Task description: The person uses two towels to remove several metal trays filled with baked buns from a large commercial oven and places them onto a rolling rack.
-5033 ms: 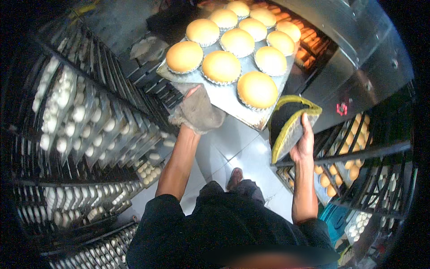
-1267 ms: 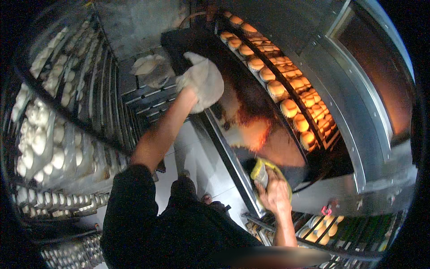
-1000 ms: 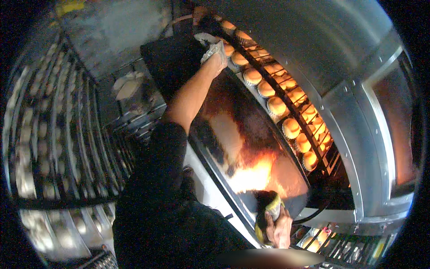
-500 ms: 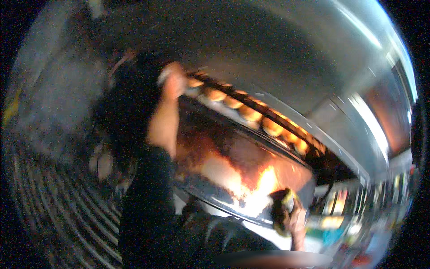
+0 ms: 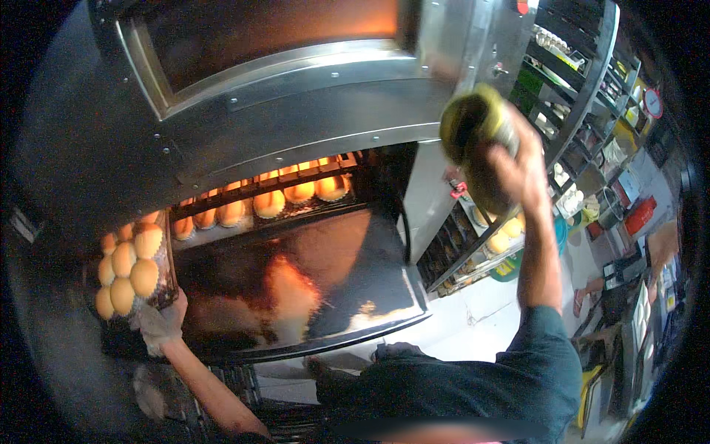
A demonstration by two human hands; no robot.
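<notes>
My left hand (image 5: 159,327), in a pale glove or cloth, grips the near end of a dark tray (image 5: 170,285). Rows of round golden buns (image 5: 124,259) in paper cups stand on that tray, which is at the left end of the oven mouth. Raised at the upper right, my right hand (image 5: 523,166) is smeared by motion. It is closed round a thick yellow-green and dark oven pad (image 5: 477,144). More buns (image 5: 268,204) glow in a row inside the oven, behind dark bars.
Below the oven mouth, the lowered door (image 5: 347,259) reflects orange light. A steel oven front (image 5: 296,103) rises above. To the right stands a rack (image 5: 462,255) with trays of buns. Shelves (image 5: 584,89) of goods and another person's arm (image 5: 663,248) are farther right.
My view has swung round, so the whole oven mouth shows. My right hand has risen with the pad from beside the door. My left hand now shows on the bun tray.
</notes>
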